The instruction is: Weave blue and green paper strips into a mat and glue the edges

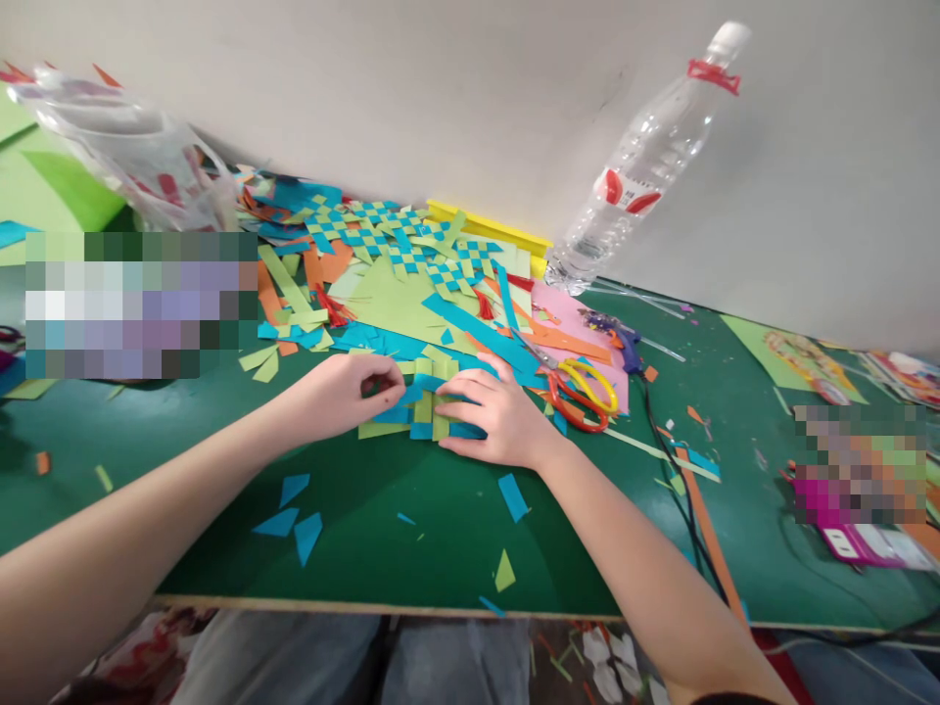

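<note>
A small woven piece of light-green and blue paper strips (424, 403) lies on the green table in front of me. At its left edge, my left hand (342, 394) is closed, thumb and index finger pinching a blue paper strip (412, 393). Resting on the right side of the weave is my right hand (495, 413), its fingers spread and stretched out over the strips. Orange- and yellow-handled scissors (577, 392) lie just beyond the right hand. Several finished-looking blue and green checkered weaves (397, 235) are piled behind, among loose paper strips.
An empty clear plastic bottle (638, 166) stands against the wall at the back right. A plastic-lined cup (139, 147) is at the back left. Blue paper scraps (294, 509) lie near the front edge. A black cable (672, 460) runs along the right.
</note>
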{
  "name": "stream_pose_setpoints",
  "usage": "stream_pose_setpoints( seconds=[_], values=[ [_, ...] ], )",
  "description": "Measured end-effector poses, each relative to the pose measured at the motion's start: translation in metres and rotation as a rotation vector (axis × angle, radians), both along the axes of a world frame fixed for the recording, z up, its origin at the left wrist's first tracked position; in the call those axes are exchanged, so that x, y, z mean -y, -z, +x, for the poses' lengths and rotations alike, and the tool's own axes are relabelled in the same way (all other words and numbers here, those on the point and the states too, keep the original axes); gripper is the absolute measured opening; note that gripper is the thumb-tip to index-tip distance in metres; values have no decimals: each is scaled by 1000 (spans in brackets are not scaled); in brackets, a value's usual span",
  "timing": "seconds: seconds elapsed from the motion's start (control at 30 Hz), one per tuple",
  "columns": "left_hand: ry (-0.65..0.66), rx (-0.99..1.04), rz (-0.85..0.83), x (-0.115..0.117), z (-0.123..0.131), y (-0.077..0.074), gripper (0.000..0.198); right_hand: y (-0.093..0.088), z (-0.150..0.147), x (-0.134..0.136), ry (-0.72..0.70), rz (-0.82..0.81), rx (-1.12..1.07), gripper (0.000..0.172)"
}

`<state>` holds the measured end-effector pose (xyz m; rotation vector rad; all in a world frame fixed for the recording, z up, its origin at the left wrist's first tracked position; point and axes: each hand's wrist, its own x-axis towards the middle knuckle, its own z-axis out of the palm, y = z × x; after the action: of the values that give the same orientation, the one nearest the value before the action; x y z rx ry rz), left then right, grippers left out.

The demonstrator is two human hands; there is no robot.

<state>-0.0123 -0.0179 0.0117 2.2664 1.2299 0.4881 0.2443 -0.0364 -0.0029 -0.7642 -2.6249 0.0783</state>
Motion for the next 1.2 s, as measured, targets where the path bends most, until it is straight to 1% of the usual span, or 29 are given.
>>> stream_pose_setpoints(
  seconds=[0.3,0.57,0.83,1.2],
  values=[
    [39,-129,68,-2,-3,1,18,0,0,0,5,-2,4,33],
    [57,-113,49,1,1,0,20,0,0,0,5,22,6,36],
    [3,-97,-24,0,0,-1,21,0,0,0,2,25,0,34],
    [8,-144,-8,-1,1,3,19,1,-1,0,5,12,3,35]
  ],
)
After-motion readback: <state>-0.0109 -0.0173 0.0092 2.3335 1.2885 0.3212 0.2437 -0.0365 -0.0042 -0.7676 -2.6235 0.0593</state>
